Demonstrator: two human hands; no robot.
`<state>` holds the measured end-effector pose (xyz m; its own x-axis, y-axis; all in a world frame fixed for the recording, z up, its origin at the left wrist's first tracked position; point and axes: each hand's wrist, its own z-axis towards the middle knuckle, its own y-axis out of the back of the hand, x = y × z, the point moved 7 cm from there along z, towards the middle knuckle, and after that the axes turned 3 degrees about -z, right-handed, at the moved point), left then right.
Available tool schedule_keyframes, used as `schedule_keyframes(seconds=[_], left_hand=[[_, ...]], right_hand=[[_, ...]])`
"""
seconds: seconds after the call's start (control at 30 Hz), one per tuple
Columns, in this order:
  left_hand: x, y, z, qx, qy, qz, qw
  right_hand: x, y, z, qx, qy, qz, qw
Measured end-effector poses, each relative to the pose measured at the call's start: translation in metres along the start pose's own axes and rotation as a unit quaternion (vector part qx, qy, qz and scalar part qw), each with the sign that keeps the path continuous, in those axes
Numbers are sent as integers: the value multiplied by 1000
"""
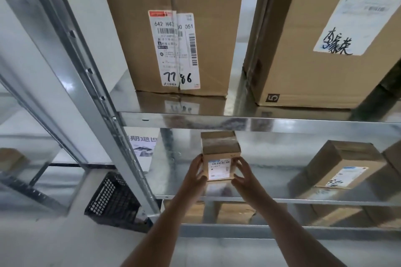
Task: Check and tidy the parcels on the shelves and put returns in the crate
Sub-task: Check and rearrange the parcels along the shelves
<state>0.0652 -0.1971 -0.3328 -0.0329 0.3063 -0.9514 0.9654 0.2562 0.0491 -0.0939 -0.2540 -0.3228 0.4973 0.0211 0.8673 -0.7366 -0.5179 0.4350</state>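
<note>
A small cardboard parcel [220,156] with a white label on its near face stands on the middle metal shelf [271,180]. My left hand [195,172] holds its left side with thumb and fingers curled onto it. My right hand [244,172] is at its right side, fingers spread and touching the edge. A black plastic crate [112,201] sits tilted on the floor, left of the shelf post.
Two big cardboard boxes [171,28] [321,34] fill the upper shelf. A tilted parcel [338,165] lies at the right of the middle shelf. More parcels [236,212] sit on the shelf below. A steel upright [102,102] runs diagonally at left.
</note>
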Motion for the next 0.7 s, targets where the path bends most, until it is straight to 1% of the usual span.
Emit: schedule_keyframes(seconds=[0.07,0.13,0.2,0.27,0.43,0.5,0.57,0.63,0.67,0.7], left_hand=[[2,2,-7,-1,20,35,999],[12,7,-23,-17,50,67,996],[19,16,-43,-42,46,95,994],[25,29,-71,-83,35,115,989],[63,52,-146,-192,43,58,979],[81,51,-172,-222,50,45,973],[112,46,-187,-233,70,33,969],[155,48,-182,-230,99,22,968],[151,44,-188,-221,118,32,968],[139,39,-194,-217,113,35,969]], right_hand=[[-4,3,-3,-24,-13,-27,999],[-10,6,-14,-70,-38,-31,996],[-16,6,-27,-104,-39,-22,994],[-19,1,-46,-114,-26,-19,993],[-31,-21,-92,-100,0,-3,995],[-34,-29,-113,-91,18,-23,995],[-42,-38,-133,-72,29,-53,996],[-55,-45,-143,-49,17,-66,997],[-61,-48,-144,-41,4,-69,997],[-69,-50,-143,-35,-6,-74,997]])
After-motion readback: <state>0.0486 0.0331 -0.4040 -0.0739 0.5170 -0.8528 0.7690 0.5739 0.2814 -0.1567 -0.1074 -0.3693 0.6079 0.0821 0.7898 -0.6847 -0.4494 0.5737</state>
